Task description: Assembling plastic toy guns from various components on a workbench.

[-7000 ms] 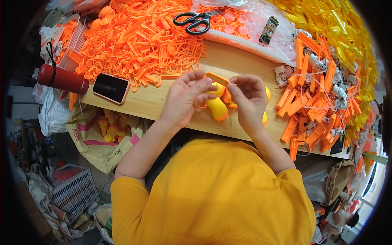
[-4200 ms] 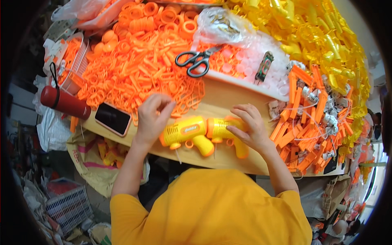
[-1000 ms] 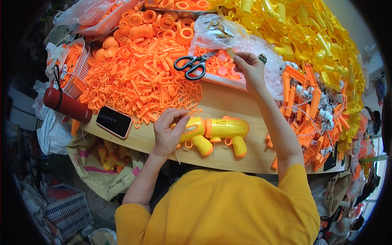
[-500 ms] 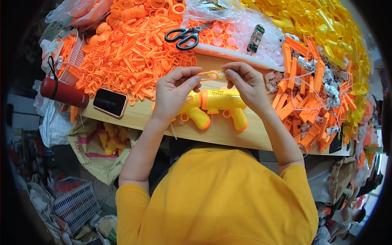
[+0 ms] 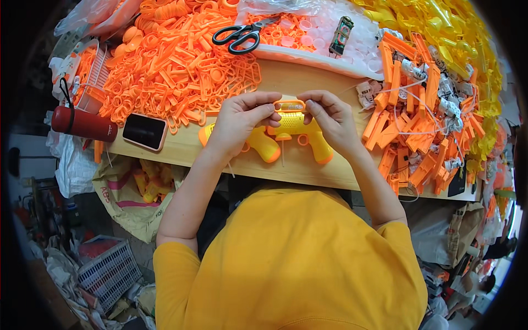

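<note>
Between my two hands is a small oval orange plastic frame (image 5: 288, 101), with a yellow lettered insert (image 5: 296, 107) lying within its outline. My left hand (image 5: 236, 124) pinches the left end of the frame between thumb and fingers. My right hand (image 5: 336, 122) is closed at the other end, its thumb and fingertips on the insert; whether it also grips the frame cannot be made out. Below them, two yellow toy guns, a left one (image 5: 263, 146) and a right one (image 5: 320, 147), lie on the wooden table (image 5: 220, 159), partly hidden by my hands.
Loose orange parts (image 5: 176, 66) are heaped at the left, near a phone (image 5: 144, 132) and red flask (image 5: 83, 124). Scissors (image 5: 242, 38) and a white tray (image 5: 324, 67) sit behind. Orange housings with wires (image 5: 418, 121) and yellow shells (image 5: 440, 27) crowd the right.
My hands have come closer together. The yellow insert, earlier sticking out to the right of the orange frame, now lies within the frame's outline. The view has shifted slightly.
</note>
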Demonstrator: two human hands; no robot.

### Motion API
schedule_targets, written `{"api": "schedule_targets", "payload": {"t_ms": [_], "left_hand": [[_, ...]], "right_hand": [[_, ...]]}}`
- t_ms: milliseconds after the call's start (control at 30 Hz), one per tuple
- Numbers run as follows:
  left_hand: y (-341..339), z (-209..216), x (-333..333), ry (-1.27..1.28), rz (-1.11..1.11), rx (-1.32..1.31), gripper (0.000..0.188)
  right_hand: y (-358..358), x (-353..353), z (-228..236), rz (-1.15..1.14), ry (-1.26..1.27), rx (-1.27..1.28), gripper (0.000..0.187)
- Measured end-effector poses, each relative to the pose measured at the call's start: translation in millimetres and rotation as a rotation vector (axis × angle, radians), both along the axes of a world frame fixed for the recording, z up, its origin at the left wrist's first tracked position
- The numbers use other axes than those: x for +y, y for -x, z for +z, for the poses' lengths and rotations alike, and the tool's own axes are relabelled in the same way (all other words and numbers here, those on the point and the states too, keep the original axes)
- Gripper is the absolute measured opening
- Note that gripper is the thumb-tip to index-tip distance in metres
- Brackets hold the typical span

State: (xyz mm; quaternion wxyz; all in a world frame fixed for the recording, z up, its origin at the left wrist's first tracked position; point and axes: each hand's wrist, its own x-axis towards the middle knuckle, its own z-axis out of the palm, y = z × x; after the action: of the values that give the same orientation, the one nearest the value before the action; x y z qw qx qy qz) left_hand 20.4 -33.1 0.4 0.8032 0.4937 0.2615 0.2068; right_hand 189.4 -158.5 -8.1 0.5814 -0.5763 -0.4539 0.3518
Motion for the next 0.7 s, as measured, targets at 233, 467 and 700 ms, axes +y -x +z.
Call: {"api": "schedule_targets", "payload": {"t_ms": [233, 467, 700], "left_hand": [[-1.4, 0.5, -0.8, 0.081, -0.033, -0.001, 0.023], [-2.3, -0.9, -1.9, 0.065, -0.011, 0.013, 0.023], [-2.1, -2.8, -0.6, 0.034, -0.002, 0.020, 0.022]], "right_hand": [[-1.3, -2.0, -3.9, 0.035, -0.016, 0.122, 0.021], [-1.2, -2.5, -4.0, 0.007, -0.043, 0.149, 0.029], [-2.4, 1.2, -5.2, 0.004, -0.024, 0.092, 0.037]]}}
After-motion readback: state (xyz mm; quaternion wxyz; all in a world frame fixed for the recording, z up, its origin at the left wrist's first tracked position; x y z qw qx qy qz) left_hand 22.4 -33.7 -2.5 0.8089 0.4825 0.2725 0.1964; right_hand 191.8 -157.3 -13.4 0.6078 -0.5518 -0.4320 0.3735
